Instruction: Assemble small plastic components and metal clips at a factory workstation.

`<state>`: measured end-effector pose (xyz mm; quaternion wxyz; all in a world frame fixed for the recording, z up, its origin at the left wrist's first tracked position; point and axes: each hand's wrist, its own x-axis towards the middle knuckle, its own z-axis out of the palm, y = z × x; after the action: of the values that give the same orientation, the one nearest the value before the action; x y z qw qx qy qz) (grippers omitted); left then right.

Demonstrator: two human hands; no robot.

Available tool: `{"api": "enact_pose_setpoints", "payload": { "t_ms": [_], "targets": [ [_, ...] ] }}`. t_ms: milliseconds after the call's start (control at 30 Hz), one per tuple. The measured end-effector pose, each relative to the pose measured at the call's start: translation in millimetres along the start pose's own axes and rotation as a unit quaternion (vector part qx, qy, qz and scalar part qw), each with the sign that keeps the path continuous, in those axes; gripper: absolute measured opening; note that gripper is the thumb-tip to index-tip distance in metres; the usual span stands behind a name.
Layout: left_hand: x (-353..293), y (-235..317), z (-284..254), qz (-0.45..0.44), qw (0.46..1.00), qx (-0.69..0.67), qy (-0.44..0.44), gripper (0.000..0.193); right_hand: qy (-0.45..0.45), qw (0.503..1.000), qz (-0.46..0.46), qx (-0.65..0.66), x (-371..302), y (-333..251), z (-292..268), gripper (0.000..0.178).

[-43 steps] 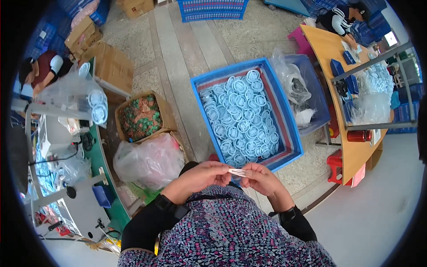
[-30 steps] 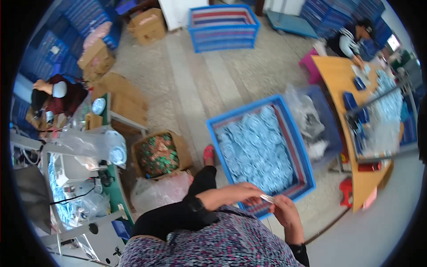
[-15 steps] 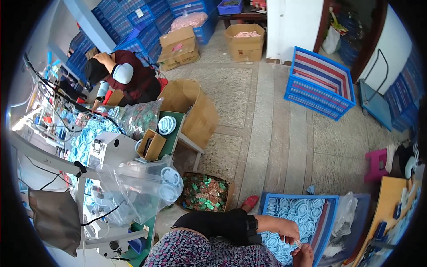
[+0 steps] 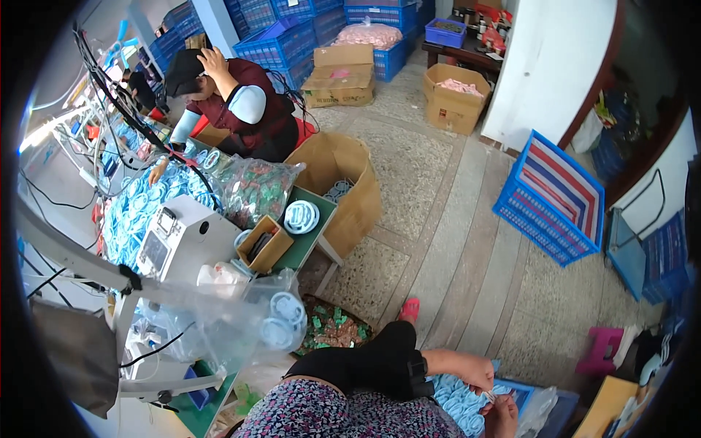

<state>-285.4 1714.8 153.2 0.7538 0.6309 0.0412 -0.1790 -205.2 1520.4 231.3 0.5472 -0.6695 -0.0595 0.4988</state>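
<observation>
My left hand reaches in from the left, its fingers closed in a pinch. Just below it, my right hand is closed too, and the fingertips of both meet around a small pale thing too small to name. Beneath the hands lies a heap of light blue ring-shaped pieces in a blue crate. The hands and my body hide part of the crate.
To the left, a bench carries a white machine, blue pieces and plastic bags. A co-worker sits there, one hand at the head. On the floor stand a box of green and brown scraps, a large carton and a striped crate.
The view has swung to the left and up, so the room appears shifted right and less of the blue crate shows. Both hands stay together around the small pale thing.
</observation>
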Motion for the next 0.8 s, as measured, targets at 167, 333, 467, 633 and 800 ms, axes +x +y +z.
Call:
{"api": "enact_pose_setpoints", "payload": {
  "t_ms": [167,333,467,633,800],
  "targets": [
    [13,-3,-119,0.008,0.998,-0.067,0.003,0.022,-0.031,0.999,0.014,-0.043,118,-53,40,0.017],
    [5,11,-238,0.012,0.996,-0.062,0.064,0.023,-0.040,0.988,0.096,-0.114,208,-149,125,0.018],
    [-24,32,-319,0.011,0.991,-0.085,0.099,0.024,-0.122,0.973,0.098,-0.167,278,-199,170,0.022],
    [-57,64,-378,0.001,0.976,-0.102,0.192,0.027,-0.229,0.949,0.047,-0.210,341,-244,216,0.022],
    [-117,78,-456,0.085,0.914,-0.049,0.394,0.051,-0.292,0.925,0.009,-0.245,406,-277,254,0.023]
  ]
}}
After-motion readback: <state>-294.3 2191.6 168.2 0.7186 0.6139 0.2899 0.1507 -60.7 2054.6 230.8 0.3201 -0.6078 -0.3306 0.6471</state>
